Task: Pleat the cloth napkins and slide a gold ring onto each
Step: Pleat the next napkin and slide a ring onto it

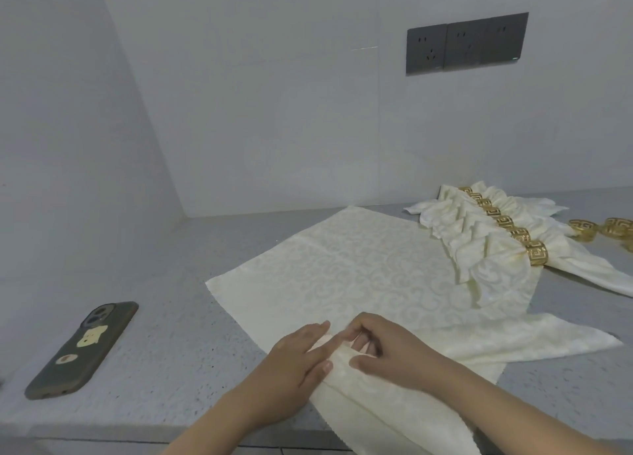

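Note:
A cream patterned napkin (359,269) lies spread on the grey counter, its near edge gathered into a raised pleat. My left hand (294,355) pinches that pleat from the left, thumb and fingers on the fold. From the right, my right hand (387,348) pinches the same fold, fingers curled over it. The napkin's near end hangs over the counter edge. At the back right lie several pleated napkins (479,232), each with a gold ring (537,253) around it. Loose gold rings (584,229) sit further right.
A phone in a dark green case (82,350) lies on the counter (154,317) at the left. A second flat napkin (534,341) lies under the spread one on the right. Wall sockets (466,43) are on the back wall.

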A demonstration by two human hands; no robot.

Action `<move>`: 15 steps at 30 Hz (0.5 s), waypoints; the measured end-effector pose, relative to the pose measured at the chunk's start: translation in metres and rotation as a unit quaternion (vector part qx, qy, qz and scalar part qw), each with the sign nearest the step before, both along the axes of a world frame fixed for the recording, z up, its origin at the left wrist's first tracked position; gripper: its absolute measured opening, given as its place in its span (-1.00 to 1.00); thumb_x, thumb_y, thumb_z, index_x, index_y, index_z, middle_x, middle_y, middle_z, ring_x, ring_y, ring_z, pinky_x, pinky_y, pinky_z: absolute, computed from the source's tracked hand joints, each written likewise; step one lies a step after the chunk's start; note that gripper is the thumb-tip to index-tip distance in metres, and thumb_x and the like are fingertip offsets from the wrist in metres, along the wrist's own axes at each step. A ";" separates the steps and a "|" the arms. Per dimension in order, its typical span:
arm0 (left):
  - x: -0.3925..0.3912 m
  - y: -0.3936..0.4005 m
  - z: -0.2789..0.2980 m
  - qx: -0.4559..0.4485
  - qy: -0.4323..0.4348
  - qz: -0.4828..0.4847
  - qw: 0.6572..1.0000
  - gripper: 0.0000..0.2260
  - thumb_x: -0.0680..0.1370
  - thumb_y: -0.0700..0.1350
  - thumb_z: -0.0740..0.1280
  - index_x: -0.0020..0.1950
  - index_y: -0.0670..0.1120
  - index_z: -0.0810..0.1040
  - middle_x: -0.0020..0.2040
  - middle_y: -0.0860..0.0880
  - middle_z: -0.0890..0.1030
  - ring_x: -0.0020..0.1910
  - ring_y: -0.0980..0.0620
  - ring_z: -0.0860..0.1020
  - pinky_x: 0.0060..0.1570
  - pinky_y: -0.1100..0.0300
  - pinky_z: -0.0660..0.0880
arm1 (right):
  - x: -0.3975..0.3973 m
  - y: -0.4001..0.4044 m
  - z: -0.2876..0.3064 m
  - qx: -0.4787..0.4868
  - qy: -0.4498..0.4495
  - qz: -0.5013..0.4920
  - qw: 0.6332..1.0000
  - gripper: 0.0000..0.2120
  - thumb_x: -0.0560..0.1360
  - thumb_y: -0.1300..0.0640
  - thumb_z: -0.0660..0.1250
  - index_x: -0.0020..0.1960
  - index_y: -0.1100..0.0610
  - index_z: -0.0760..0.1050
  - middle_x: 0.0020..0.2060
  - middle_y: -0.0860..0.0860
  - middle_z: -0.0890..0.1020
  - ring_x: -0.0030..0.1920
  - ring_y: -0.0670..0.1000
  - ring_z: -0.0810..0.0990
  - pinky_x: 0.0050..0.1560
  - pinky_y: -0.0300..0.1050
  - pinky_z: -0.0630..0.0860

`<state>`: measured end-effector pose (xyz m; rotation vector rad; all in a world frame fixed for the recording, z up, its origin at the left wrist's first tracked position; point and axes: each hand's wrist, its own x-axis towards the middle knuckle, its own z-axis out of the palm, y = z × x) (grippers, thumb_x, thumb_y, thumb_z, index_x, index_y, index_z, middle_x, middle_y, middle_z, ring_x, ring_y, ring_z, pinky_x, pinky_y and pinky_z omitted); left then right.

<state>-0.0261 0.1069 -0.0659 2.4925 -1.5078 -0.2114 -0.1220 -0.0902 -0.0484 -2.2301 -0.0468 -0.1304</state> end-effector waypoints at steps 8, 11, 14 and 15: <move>0.007 -0.013 0.025 0.146 -0.054 -0.004 0.988 -0.57 0.66 0.11 -0.03 0.53 0.21 0.00 0.57 0.08 -0.03 0.52 0.08 -0.05 0.46 0.09 -0.06 | 0.004 0.003 0.009 -0.150 0.013 0.034 0.988 -0.60 0.46 0.06 0.39 0.26 -0.01 0.38 0.08 -0.11 0.37 0.11 -0.16 0.36 0.18 -0.24 0.35; 0.005 -0.019 0.033 0.187 -0.072 -0.009 0.980 -0.56 0.66 0.11 -0.01 0.54 0.19 0.00 0.57 0.06 -0.02 0.51 0.03 -0.03 0.44 0.05 -0.04 | 0.007 -0.012 0.029 -0.195 0.086 -0.020 0.977 -0.59 0.46 -0.09 0.37 0.26 -0.02 0.42 0.15 -0.06 0.43 0.20 -0.06 0.37 0.22 -0.16 0.35; 0.005 -0.021 0.037 0.198 -0.072 -0.010 0.977 -0.56 0.66 0.11 0.00 0.54 0.18 0.01 0.57 0.06 0.00 0.51 0.01 -0.02 0.44 0.04 -0.04 | 0.010 -0.031 0.047 -0.285 0.175 -0.063 0.940 -0.67 0.48 -0.09 0.32 0.17 0.05 0.49 0.10 -0.03 0.55 0.13 0.01 0.49 0.12 -0.12 0.44; 0.004 -0.022 0.039 0.198 -0.070 -0.009 0.978 -0.56 0.66 0.11 0.01 0.54 0.19 0.02 0.57 0.06 0.01 0.51 0.02 -0.01 0.44 0.04 -0.05 | 0.011 -0.037 0.051 -0.311 0.215 -0.057 0.924 -0.68 0.47 -0.09 0.34 0.11 0.09 0.52 0.04 -0.02 0.58 0.06 0.01 0.54 0.05 -0.12 0.47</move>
